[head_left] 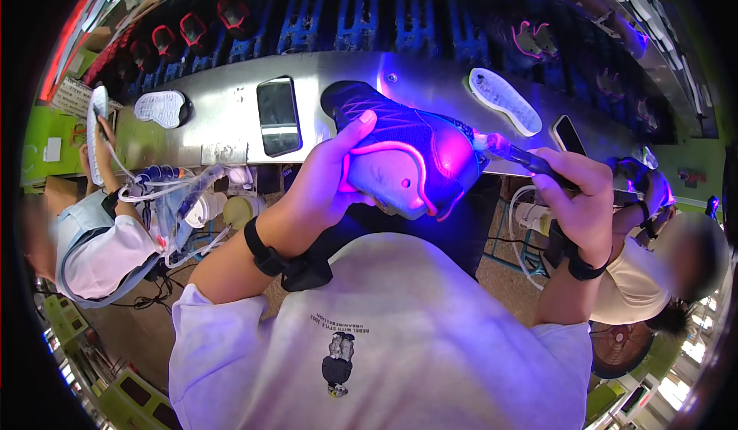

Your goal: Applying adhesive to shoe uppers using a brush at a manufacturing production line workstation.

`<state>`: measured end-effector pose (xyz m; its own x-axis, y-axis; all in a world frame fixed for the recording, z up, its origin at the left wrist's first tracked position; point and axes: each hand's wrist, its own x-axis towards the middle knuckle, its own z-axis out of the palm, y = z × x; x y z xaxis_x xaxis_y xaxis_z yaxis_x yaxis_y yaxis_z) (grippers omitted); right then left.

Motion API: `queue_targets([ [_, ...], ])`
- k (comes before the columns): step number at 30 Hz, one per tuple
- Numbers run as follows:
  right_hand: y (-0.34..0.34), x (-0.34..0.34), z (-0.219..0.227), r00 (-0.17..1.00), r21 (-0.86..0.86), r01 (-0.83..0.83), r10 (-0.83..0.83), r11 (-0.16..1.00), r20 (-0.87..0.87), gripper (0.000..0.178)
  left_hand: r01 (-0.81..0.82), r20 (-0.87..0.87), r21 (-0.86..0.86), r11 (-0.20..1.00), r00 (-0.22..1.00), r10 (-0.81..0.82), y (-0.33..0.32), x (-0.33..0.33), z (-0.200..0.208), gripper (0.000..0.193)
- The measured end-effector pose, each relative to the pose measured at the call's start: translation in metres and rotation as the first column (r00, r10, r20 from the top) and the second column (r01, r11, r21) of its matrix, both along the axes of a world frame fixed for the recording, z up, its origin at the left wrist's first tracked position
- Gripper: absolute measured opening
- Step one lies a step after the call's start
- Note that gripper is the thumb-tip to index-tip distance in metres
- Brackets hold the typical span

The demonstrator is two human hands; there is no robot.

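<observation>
My left hand (327,172) is closed round a dark shoe upper (396,126) with pink edging, tilted above the near edge of the metal bench. My left thumb lies over the pale underside. In my right hand (580,199) is a brush (534,162) with a dark handle, gripped between thumb and fingers. Its bristle end touches or nearly touches the right end of the shoe upper. Purple light falls on the upper, the brush and both hands.
On the metal bench (231,134) lie a white shoe sole (506,101), another sole (160,109) and two phones, one large (278,115) and one at right (567,134). Behind runs a dark slatted conveyor (346,15) carrying shoe uppers. Co-workers sit left (108,238) and right (634,276).
</observation>
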<state>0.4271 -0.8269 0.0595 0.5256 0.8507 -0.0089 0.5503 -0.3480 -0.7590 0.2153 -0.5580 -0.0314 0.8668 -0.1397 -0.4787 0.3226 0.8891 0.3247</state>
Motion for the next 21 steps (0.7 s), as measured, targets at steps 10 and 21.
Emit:
queue_targets([
  [10,0.012,0.008,-0.013,0.997,0.089,-0.046,0.041,0.995,0.058,0.036,-0.230,-0.314,-0.273,0.934,0.939,0.139,-0.026,-0.005,0.002,0.051],
  [21,0.006,0.021,-0.049,0.993,0.210,-0.055,0.032,0.976,0.115,0.037,-0.237,-0.363,-0.804,0.545,0.922,-0.135,-0.057,0.002,-0.021,0.072],
])
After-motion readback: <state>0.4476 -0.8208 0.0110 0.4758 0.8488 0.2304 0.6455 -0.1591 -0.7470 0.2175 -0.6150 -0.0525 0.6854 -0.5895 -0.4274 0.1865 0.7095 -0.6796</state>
